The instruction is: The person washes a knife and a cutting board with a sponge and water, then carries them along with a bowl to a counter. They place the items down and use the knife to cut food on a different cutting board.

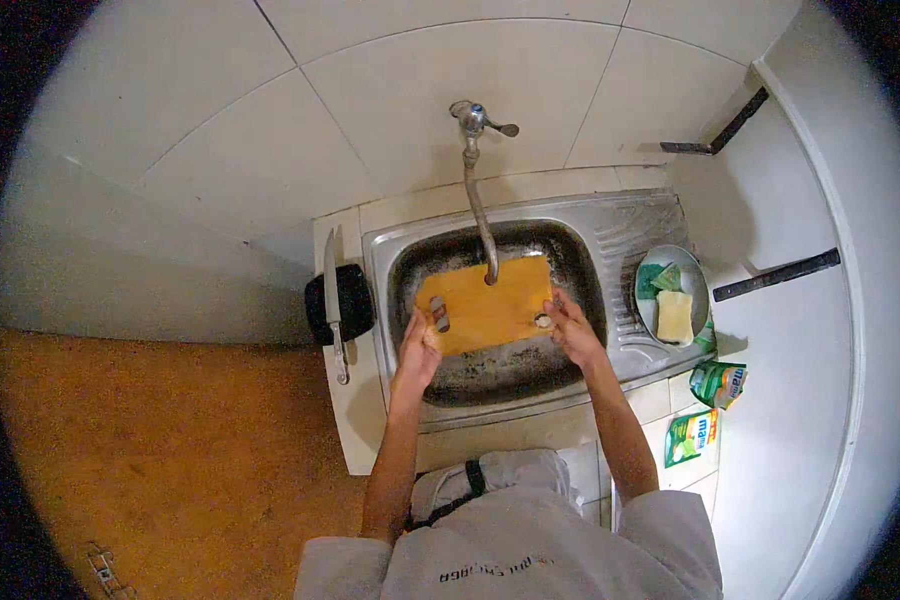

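gripping the yellow board [492, 300], left hand [421, 350] and right hand [575, 332] have their fingers [560, 304] partly hidden beneath it.

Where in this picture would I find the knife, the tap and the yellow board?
Knife [333, 298]: head view, on the lower part of its blade.
Tap [478, 202]: head view, on its bent spout.
Board [492, 303]: head view, middle of its flat face.

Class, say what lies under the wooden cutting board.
Beneath the cutting board is the sink basin; its stained floor shows along the near side. The part directly under the board, drain included, cannot be seen.
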Available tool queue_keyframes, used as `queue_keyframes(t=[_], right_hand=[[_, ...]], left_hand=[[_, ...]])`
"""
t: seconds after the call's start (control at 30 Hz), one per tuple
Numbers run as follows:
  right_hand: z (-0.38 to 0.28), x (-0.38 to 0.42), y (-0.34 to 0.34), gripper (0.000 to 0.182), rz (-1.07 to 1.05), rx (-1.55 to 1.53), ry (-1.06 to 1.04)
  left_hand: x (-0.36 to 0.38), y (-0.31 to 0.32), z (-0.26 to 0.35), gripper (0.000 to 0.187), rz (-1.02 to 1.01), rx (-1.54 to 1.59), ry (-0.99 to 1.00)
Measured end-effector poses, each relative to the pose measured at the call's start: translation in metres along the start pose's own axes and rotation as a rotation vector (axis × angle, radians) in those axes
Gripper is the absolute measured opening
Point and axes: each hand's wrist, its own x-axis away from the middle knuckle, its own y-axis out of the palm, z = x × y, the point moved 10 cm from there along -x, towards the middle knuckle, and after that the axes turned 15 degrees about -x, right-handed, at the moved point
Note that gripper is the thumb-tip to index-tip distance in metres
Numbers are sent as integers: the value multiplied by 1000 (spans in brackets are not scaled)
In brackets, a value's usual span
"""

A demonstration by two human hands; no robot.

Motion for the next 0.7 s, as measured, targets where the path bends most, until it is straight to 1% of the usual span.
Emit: queue_keyframes(t=[0.07,0.1,0.17,0.3,0.37,0.47,0.5,0.57,0.7], right_hand=[[-8,4,-4,31,57,-72,-58],[-7,5,-9,31,58,-72,-57],[-7,5,-20,27,19,-25,-64],[-3,6,-36,24,11,-68,-81],[-5,5,-47,37,13,-47,-106],[-10,7,-55,32,10,-63,-145],[-12,8,-56,32,11,-64,-146],[-20,17,-55,30,46,-83,-149],[-30,30,-54,30,85,-72,-162]], left_hand=[[-8,3,-7,46,0,-35,-20],[-12,2,-12,46,1,-34,-22],[-18,-3,-26,49,37,-125,-84],[-22,14,-31,53,7,-210,-109],[-24,21,-21,55,77,-329,-57],[-57,5,-51,55,48,-414,-46],[-59,12,-47,55,46,-415,-47],[-57,35,-27,51,12,-548,35],[-76,35,-44,48,-5,-664,-30]])
